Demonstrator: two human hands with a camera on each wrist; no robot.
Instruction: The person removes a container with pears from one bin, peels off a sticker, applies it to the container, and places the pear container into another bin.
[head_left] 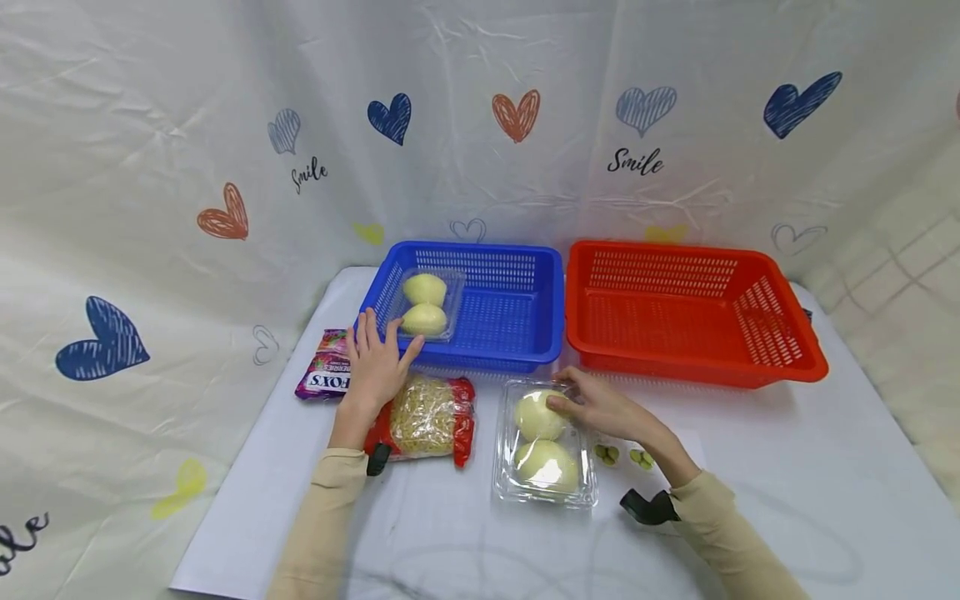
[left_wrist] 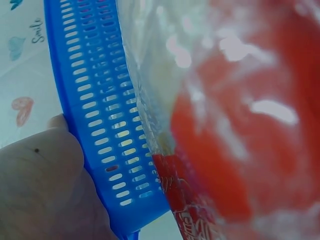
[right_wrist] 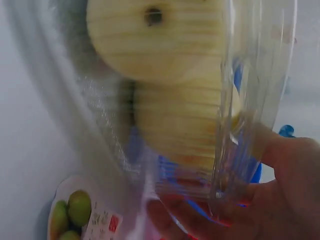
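Right hand [head_left: 603, 406]: fingers clamped on the far right corner of a box [head_left: 504, 450], 2 fruits [head_left: 547, 465] inside. Left hand [head_left: 373, 367]: fingers apart, at the blue basket [head_left: 480, 359].

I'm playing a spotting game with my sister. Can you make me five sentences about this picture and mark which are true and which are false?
1. The right hand holds a clear box with two pale fruits in it. True.
2. The fruit box in the blue basket is at its right end. False: that fruit box is at the left end of the blue basket.
3. The red basket is to the right of the blue one. True.
4. The purple packet is in the red basket. False: the purple packet is on the table.
5. The left hand is at the blue basket's front left corner. True.
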